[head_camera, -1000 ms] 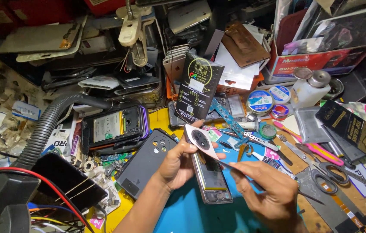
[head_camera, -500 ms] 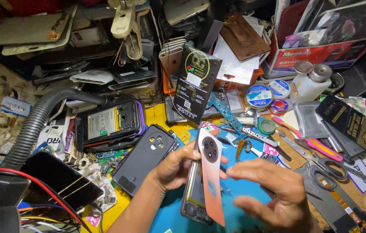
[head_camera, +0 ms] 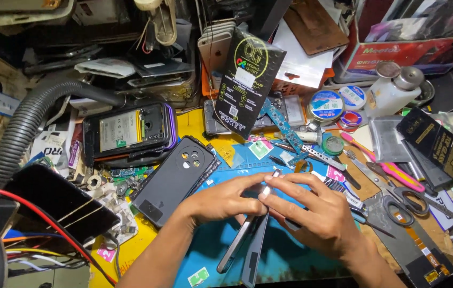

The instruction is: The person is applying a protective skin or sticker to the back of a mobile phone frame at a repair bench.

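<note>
Cluttered bench (head_camera: 130, 250), hands' fingers (head_camera: 269, 188) pinching phone (head_camera: 239, 242)

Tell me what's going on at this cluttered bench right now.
A person works over a blue mat with both hands. The left hand and right hand meet at the top end of a slim phone, held on edge together with a thin back panel beside it. A dark phone cover lies to the left, an opened phone behind it, and scissors to the right.
</note>
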